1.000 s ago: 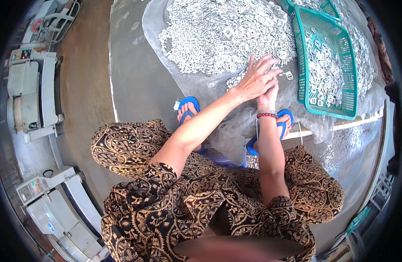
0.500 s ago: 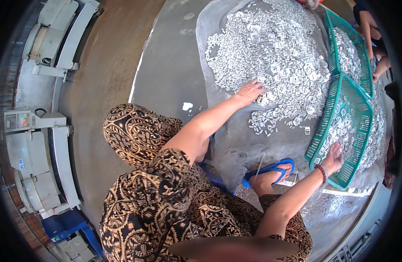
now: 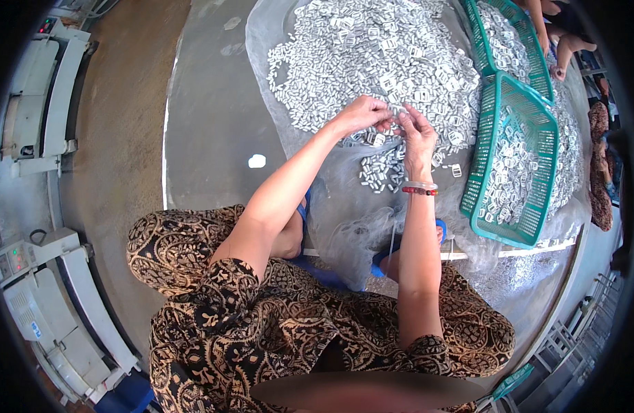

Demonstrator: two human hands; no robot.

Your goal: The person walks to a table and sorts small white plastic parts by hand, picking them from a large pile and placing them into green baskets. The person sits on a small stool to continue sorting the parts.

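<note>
My left hand [image 3: 363, 115] and my right hand [image 3: 420, 138] meet over the near part of a wide pile of small silver-grey pieces [image 3: 358, 65]. Both have their fingertips pinched together, almost touching each other. Whatever lies between them is too small to make out. Paler, flat, buckle-like frames are scattered among the short pieces, and one frame [image 3: 456, 170] lies apart near the pile's right edge. To the right of my right hand stands a green plastic basket [image 3: 546, 175], partly filled with similar buckle-like frames.
A second green basket [image 3: 478, 40] holding more pieces stands beyond the first. Thin translucent sheeting [image 3: 344, 241] lies under the pile and bunches near my feet. Another person's bare limbs [image 3: 568, 51] show at the far right. Grey machines [image 3: 55, 310] line the left side.
My right hand has left the near green basket and moved left to meet my left hand over the pile. My left hand's fingers have drawn together. The whole view has shifted.
</note>
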